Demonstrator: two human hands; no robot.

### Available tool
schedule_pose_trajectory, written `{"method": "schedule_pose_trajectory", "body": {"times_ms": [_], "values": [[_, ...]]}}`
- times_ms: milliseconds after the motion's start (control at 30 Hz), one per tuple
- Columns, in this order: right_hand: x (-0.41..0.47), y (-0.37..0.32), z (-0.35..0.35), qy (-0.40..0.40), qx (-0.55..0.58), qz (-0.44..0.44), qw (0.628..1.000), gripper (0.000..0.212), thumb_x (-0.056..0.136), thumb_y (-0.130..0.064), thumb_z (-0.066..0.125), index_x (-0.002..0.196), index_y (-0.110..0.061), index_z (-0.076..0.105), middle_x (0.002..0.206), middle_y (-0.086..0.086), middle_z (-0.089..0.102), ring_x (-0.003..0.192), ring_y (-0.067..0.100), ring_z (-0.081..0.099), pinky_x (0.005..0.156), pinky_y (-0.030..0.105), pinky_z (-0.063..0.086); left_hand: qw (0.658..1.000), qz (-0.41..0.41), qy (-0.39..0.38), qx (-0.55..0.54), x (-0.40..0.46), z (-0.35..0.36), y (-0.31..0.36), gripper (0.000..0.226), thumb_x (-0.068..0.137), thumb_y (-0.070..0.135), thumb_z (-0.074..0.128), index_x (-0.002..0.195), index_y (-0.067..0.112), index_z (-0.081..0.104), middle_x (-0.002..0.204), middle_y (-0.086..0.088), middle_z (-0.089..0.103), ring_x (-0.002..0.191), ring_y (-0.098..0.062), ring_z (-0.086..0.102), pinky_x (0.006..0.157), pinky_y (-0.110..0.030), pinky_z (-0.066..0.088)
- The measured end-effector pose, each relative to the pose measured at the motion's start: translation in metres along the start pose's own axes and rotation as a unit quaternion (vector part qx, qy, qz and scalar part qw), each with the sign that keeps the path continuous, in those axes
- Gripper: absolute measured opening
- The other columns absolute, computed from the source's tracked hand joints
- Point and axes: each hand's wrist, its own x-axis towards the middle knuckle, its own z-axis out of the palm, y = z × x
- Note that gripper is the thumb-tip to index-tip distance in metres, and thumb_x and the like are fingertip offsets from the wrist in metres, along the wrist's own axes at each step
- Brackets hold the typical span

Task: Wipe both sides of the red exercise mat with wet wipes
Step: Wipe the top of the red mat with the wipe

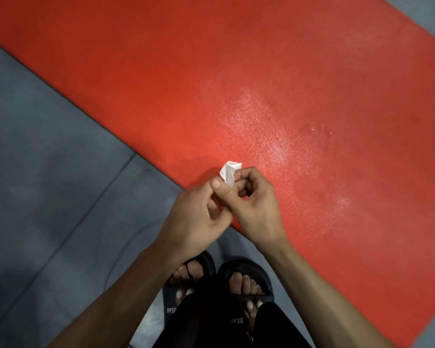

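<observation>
Reading "BEAR": black sandals (232,285)

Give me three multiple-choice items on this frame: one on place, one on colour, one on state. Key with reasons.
1. Where does the small crumpled white wet wipe sit?
A. Flat on the grey floor
B. Pinched between both hands above the mat's near edge
C. Under a sandal

2. What colour are the open-toed slide sandals on the person's feet?
A. Black
B. White
C. Red

3. How does the textured red exercise mat lie?
A. Rolled into a tube
B. Folded in half
C. Spread flat on the grey tiled floor

Key:
1 B, the left hand and right hand both hold the wipe with curled fingers, off the surface.
2 A, both sandals show black straps and soles.
3 C, the mat runs as one flat sheet across the frame, with a paler sheen patch near its middle.
</observation>
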Motion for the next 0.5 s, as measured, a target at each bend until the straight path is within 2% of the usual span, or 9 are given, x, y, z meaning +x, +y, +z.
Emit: {"method": "schedule_pose_trajectory", "body": {"times_ms": [67,133,167,233,300,333,400,467,500], "values": [[0.002,0.001,-0.008,-0.018,0.009,0.006,1.0,0.035,0.081,-0.022,0.087,0.102,-0.005,0.065,0.078,0.008,0.063,0.067,0.011,0.055,0.062,0.024,0.049,0.976,-0.03,-0.107,-0.186,-0.003,-0.002,-0.003,0.045,0.084,0.01,0.059,0.116,0.04,0.066,0.088,0.01,0.07,0.082,-0.01,0.067,0.079,-0.028,0.055],[0.003,0.003,-0.015,-0.057,0.011,0.024,0.998,0.039,0.079,-0.019,0.089,0.108,-0.011,0.064,0.088,0.013,0.068,0.074,0.014,0.059,0.069,0.032,0.054,0.914,-0.078,-0.16,-0.364,-0.003,-0.004,-0.007,0.062,0.083,0.005,0.052,0.139,0.03,0.06,0.101,-0.012,0.068,0.094,-0.021,0.062,0.086,-0.036,0.053],[0.003,0.005,-0.016,-0.075,0.013,0.035,0.997,0.04,0.08,-0.017,0.089,0.11,-0.013,0.063,0.094,0.016,0.068,0.076,0.018,0.06,0.072,0.039,0.055,0.889,-0.101,-0.168,-0.414,-0.003,-0.004,-0.009,0.069,0.081,0.005,0.05,0.147,0.024,0.053,0.106,-0.018,0.068,0.094,-0.022,0.062,0.087,-0.035,0.052],[0.002,0.007,-0.014,-0.082,0.018,0.041,0.996,0.036,0.084,-0.007,0.082,0.111,-0.014,0.06,0.099,0.016,0.066,0.079,0.02,0.061,0.073,0.043,0.055,0.875,-0.127,-0.184,-0.43,-0.003,-0.008,-0.011,0.075,0.08,0.009,0.047,0.154,0.021,0.043,0.108,-0.012,0.071,0.086,-0.02,0.062,0.085,-0.03,0.052],[0.003,0.007,-0.014,-0.048,0.021,0.036,0.998,0.023,0.09,0.003,0.069,0.108,-0.01,0.062,0.091,0.009,0.066,0.076,0.016,0.061,0.068,0.038,0.053,0.897,-0.117,-0.202,-0.376,0.001,-0.014,-0.011,0.069,0.079,0.017,0.049,0.148,0.026,0.05,0.096,-0.008,0.075,0.071,-0.018,0.06,0.075,-0.027,0.052],[0.005,0.005,-0.016,-0.025,0.023,0.037,0.999,0.019,0.092,0.005,0.064,0.105,-0.009,0.064,0.088,0.004,0.067,0.074,0.014,0.061,0.067,0.034,0.052,0.913,-0.111,-0.187,-0.344,0.005,-0.018,-0.012,0.061,0.079,0.02,0.049,0.139,0.028,0.06,0.086,-0.01,0.075,0.063,-0.018,0.057,0.068,-0.026,0.051],[0.01,0.003,-0.023,0.001,0.048,0.054,0.997,0.021,0.094,0.007,0.058,0.099,-0.01,0.068,0.085,0.001,0.07,0.074,0.013,0.062,0.07,0.031,0.051,0.942,-0.112,-0.083,-0.306,0.014,-0.025,-0.019,0.042,0.086,0.019,0.047,0.115,0.022,0.077,0.07,-0.011,0.069,0.054,-0.018,0.049,0.057,-0.025,0.045],[0.012,-0.005,-0.032,-0.027,0.16,0.107,0.981,0.023,0.095,0.007,0.054,0.102,-0.006,0.071,0.088,0.008,0.07,0.075,0.018,0.062,0.069,0.03,0.052,0.936,-0.145,0.012,-0.32,0.02,-0.026,-0.026,0.032,0.094,0.021,0.052,0.115,0.019,0.076,0.078,-0.007,0.07,0.064,-0.019,0.057,0.063,-0.028,0.05],[0.011,-0.009,-0.036,-0.058,0.226,0.139,0.962,0.024,0.095,0.007,0.052,0.108,-0.001,0.07,0.091,0.013,0.07,0.076,0.02,0.063,0.068,0.029,0.054,0.919,-0.169,0.005,-0.357,0.021,-0.025,-0.025,0.034,0.094,0.03,0.057,0.122,0.018,0.072,0.094,-0.005,0.074,0.079,-0.021,0.065,0.073,-0.032,0.056]]}}
